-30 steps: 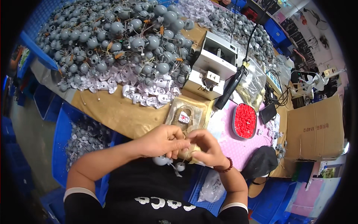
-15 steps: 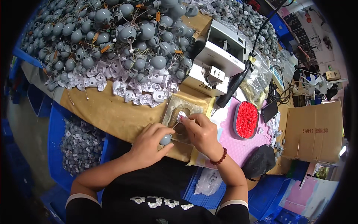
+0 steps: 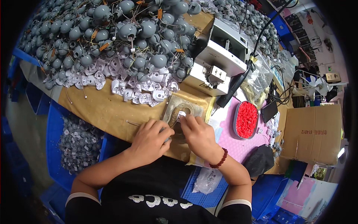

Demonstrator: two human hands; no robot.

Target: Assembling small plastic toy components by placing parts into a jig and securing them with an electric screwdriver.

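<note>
My left hand (image 3: 152, 139) is closed around a grey ball-shaped housing (image 3: 164, 130), which its fingers mostly cover. A thin pale wire (image 3: 132, 123) sticks out to the left of that hand over the cloth. My right hand (image 3: 199, 136) pinches a small white part (image 3: 181, 114) between thumb and fingertips, above a metal fixture plate (image 3: 196, 107) with a rounded hollow. Both hands are close together at the near side of this plate, and the fingers hide whether the white part and the housing touch.
Grey ball housings (image 3: 158, 61) with wires lie heaped at the back left, with white plastic brackets (image 3: 126, 91) before them. Behind the plate stands a metal bench machine (image 3: 209, 76). At the right are a tub of red pieces (image 3: 246, 119) and a cardboard box (image 3: 311, 134); a blue bin (image 3: 56, 149) stands at the left.
My left fingers have wrapped further over the grey housing, and a wire now shows left of that hand. My right fingers have shifted slightly, staying at the white part.
</note>
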